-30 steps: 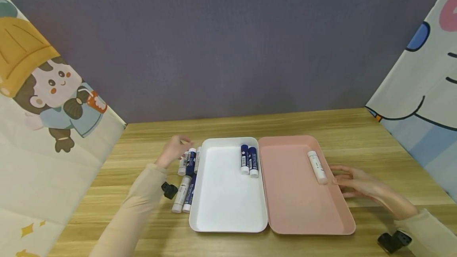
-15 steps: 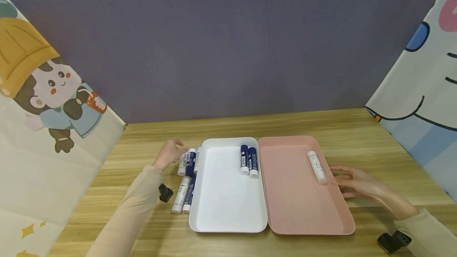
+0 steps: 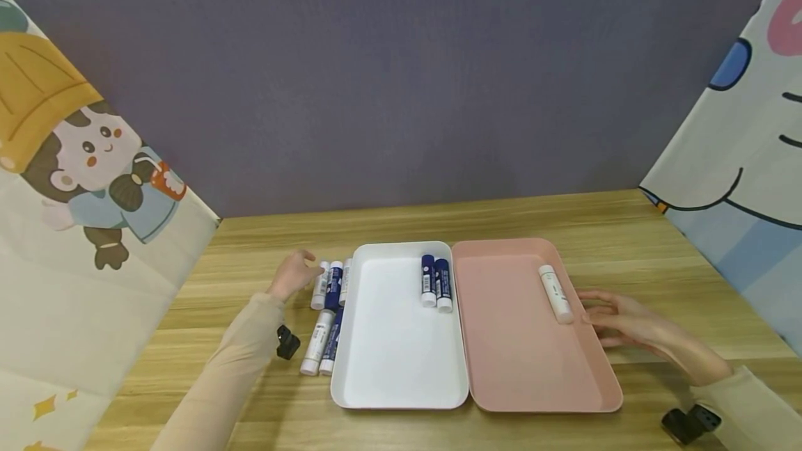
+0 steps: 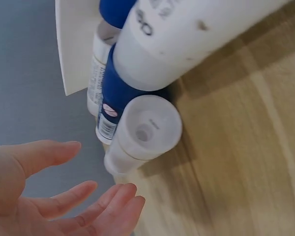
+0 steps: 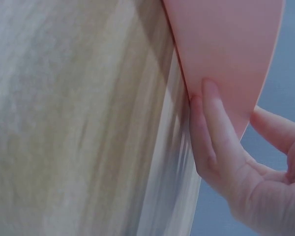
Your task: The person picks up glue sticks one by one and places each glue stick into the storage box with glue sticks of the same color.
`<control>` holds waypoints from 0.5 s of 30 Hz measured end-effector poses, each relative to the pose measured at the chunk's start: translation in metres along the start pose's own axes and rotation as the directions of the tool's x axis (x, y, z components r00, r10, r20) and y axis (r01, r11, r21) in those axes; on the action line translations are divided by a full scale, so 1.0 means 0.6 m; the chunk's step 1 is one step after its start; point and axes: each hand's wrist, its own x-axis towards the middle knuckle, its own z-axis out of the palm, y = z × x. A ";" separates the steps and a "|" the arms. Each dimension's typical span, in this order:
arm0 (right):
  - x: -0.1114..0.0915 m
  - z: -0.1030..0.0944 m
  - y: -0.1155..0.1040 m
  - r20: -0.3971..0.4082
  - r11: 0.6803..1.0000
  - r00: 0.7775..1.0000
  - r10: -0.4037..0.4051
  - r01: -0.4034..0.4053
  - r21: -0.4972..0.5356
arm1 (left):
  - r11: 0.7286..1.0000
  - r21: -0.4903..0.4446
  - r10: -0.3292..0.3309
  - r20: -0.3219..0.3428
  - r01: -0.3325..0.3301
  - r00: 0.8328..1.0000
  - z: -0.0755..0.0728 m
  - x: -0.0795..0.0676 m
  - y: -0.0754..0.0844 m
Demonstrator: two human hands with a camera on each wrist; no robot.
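Note:
My left hand point(image 3: 293, 275) is just left of a white glue stick point(image 3: 320, 287), thumb and fingers apart and nothing between them. The left wrist view shows that hand point(image 4: 64, 196) beside the round end of a white glue stick point(image 4: 152, 125). A blue glue stick point(image 3: 333, 285) and another white one lie alongside, with a white glue stick point(image 3: 317, 343) and a blue glue stick point(image 3: 331, 343) nearer me. My right hand point(image 3: 633, 321) rests at the right side of the pink tray point(image 3: 514, 360). Its fairly straight fingers touch the outer wall, and the thumb is at the rim point(image 5: 250, 128).
A white tray point(image 3: 395, 353) abuts the pink one, holding two blue glue sticks point(image 3: 435, 284) at its far right. Inside the pink tray lies one white glue stick point(image 3: 555, 294). The wooden table point(image 3: 250, 256) ends at a grey wall behind.
My left hand has drawn left and slightly toward me, from above the far glue sticks to beside the leftmost white one. The right hand stays at the pink tray's edge.

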 end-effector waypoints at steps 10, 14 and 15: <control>-0.001 0.002 -0.002 -0.020 0.999 1.000 -0.001 0.000 -0.054 | 0.998 0.063 -0.011 0.008 0.010 1.000 0.010 0.001 -0.013; -0.001 0.002 -0.002 -0.020 0.999 1.000 -0.001 0.000 -0.051 | 0.998 0.062 -0.007 0.006 0.007 1.000 0.012 0.000 -0.015; -0.001 0.002 -0.002 -0.019 0.999 1.000 -0.003 0.002 -0.050 | 0.998 0.059 -0.006 0.006 0.005 1.000 0.013 0.000 -0.016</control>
